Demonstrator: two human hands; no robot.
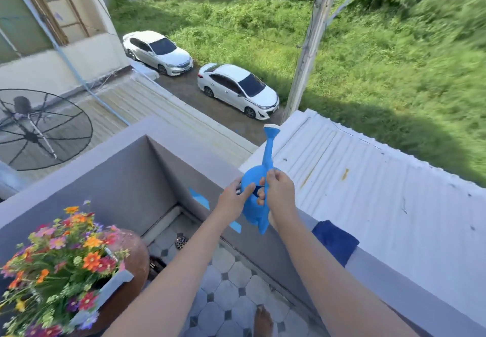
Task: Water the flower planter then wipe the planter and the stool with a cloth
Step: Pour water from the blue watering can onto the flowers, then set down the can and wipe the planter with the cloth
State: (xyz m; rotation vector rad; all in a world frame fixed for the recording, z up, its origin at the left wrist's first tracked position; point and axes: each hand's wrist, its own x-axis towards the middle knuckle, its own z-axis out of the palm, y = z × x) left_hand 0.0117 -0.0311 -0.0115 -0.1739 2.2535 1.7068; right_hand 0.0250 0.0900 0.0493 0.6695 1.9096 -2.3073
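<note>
A blue watering can (256, 178) with a white-tipped spout pointing up and away is held above the grey balcony wall (289, 247). My right hand (278, 192) grips its handle. My left hand (234, 200) touches the can's left side with spread fingers. A grey planter (115, 281) full of orange, red, pink and purple flowers (65, 257) stands on a round brown stool (134, 255) at the lower left. A dark blue cloth (335, 240) lies draped over the top of the wall, right of my right forearm.
Grey parapet walls (118, 178) form a corner around a tiled floor (226, 289) with a drain (181, 242). Blue tape strips (198, 197) mark the wall. Beyond it are a white metal roof (368, 205), a satellite dish (39, 128), two white cars and grass.
</note>
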